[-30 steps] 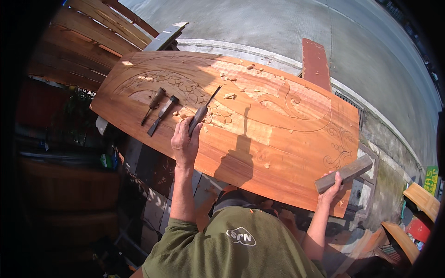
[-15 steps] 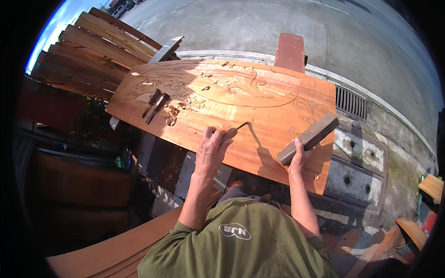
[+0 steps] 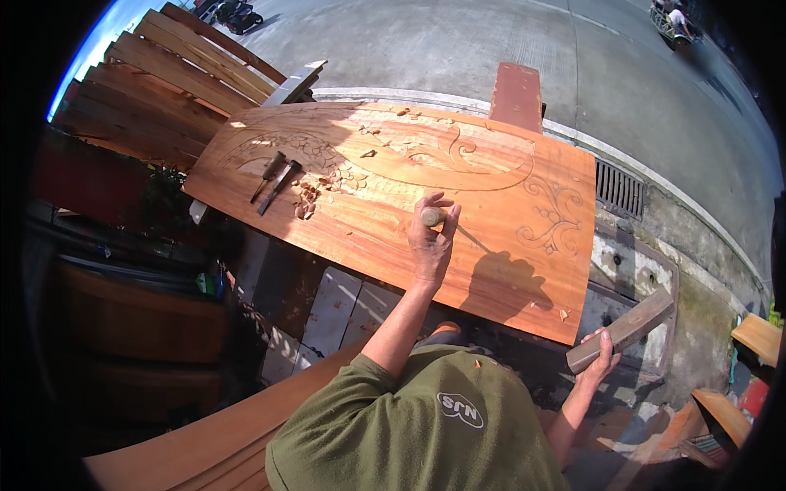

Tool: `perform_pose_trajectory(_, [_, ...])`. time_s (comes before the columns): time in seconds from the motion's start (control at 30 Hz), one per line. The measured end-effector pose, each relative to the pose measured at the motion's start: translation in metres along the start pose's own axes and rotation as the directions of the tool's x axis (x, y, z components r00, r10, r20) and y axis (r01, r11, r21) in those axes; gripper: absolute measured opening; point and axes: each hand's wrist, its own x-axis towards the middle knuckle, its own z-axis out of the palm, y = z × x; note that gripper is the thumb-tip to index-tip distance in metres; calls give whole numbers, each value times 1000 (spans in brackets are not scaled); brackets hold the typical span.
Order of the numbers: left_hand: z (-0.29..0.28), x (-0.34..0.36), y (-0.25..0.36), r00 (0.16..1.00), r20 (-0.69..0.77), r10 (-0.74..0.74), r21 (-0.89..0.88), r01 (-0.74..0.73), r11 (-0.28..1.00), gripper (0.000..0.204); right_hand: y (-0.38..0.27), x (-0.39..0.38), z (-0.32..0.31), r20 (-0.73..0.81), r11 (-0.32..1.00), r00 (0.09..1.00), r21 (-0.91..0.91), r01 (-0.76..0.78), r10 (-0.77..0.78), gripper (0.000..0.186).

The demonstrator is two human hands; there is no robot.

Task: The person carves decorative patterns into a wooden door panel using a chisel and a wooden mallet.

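Note:
My left hand (image 3: 429, 245) grips a wooden-handled carving tool (image 3: 434, 216) over the middle of the carved wooden panel (image 3: 491, 295); the tool points away from me, so I see mostly the handle's round end. My right hand (image 3: 598, 360) holds a long, weathered wooden block (image 3: 630, 326) beyond the panel's right edge. Two carving tools, one with a wooden handle (image 3: 268, 172) and one dark with a flat blade (image 3: 278, 186), lie on the left of the panel beside a small pile of wood chips (image 3: 307, 198). Scrollwork is drawn and cut into the panel, with chips scattered over it.
Stacked boards (image 3: 164, 82) stand at the back left. A reddish plank (image 3: 514, 94) juts behind the panel. A drain grate (image 3: 618, 188) borders the grey road (image 3: 622, 74), where a motorbike (image 3: 237, 16) and a rider (image 3: 678, 23) show. Wood pieces (image 3: 753, 335) lie at the right.
My left hand has moved right and, since half a second ago, up the panel with the tool turned end-on. My right hand has swung the block down and out past the panel's right edge.

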Motion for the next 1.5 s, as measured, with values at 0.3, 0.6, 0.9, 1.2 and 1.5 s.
perform_pose_trajectory(0.3, [43,-40,-21,662,664,348,264,-643,719,66,33,-47,-141,-405,988,909,-151,35,-94,33])
perform_pose_trajectory(0.6, [136,-151,16,476,846,241,135,-627,767,71,81,32,-222,-390,967,900,-75,-243,196,24])
perform_pose_trajectory(0.9, [257,-201,75,588,763,268,-25,-387,922,53,25,151,-263,-90,901,938,-261,-346,334,40])
perform_pose_trajectory(1.2, [291,-207,56,672,740,-34,81,-39,996,40,-8,208,-234,110,824,931,-509,-249,349,36])
perform_pose_trajectory(1.5, [331,-144,34,724,665,-184,-70,305,950,55,0,248,-221,255,705,946,-708,43,198,52])
